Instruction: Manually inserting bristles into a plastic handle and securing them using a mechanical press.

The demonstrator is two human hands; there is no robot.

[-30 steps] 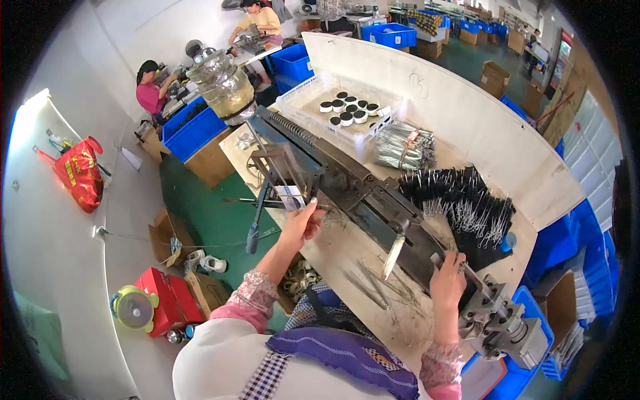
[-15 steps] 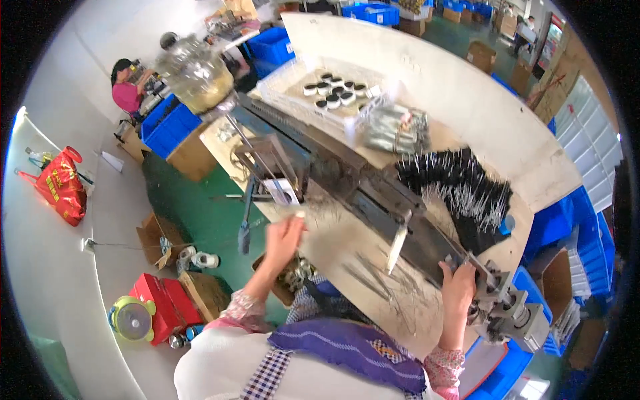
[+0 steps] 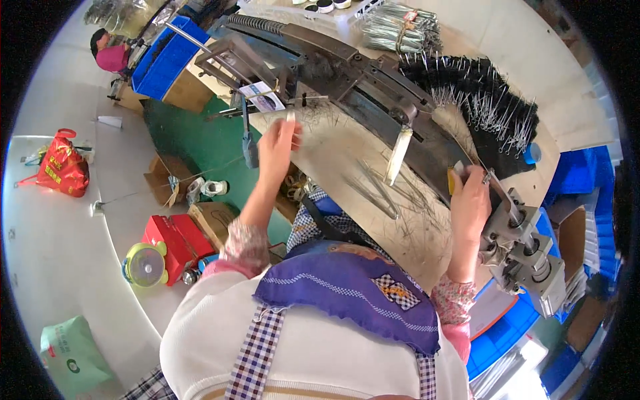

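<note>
Two hands worked at a long dark metal machine [image 3: 373, 87] whose length ran from upper left to lower right across the workbench [image 3: 347, 160]. The left hand [image 3: 277, 147] pinched something too small to make out near the machine's left end. The right hand [image 3: 470, 200] gripped a yellow piece [image 3: 452, 181] against the rail. One blue crate [image 3: 160, 57] stood beyond; its contents could not be seen.
</note>
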